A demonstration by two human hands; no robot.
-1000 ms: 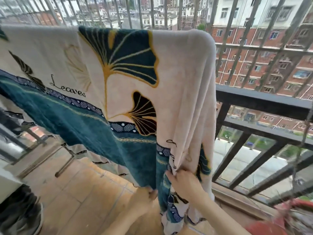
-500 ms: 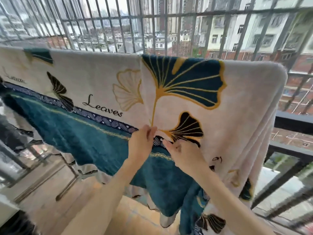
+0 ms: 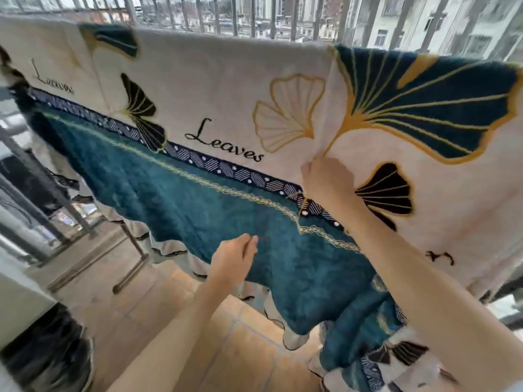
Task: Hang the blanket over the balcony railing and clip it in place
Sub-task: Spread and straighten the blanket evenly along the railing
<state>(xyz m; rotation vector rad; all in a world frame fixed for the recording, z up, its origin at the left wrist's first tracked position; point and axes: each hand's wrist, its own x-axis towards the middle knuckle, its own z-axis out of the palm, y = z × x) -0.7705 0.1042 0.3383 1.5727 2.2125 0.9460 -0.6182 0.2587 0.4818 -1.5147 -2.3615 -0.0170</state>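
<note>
Balcony railing (image 3: 343, 18) top under blanket (image 3: 226, 80); right hand (image 3: 325, 179) fingers buried in fold.

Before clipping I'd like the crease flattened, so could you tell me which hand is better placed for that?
Probably the right hand: it pinches the blanket right at the vertical crease under the big teal leaf. The left hand sits lower, by the teal band, apparently gripping nothing.

Right hand (image 3: 325, 181) raised, fingers (image 3: 310, 168) curled; left hand (image 3: 233, 260) lower.

blanket (image 3: 198, 80): cream and teal, ginkgo-leaf print | draped over railing (image 3: 128, 7) | lower edge hangs uneven
</note>
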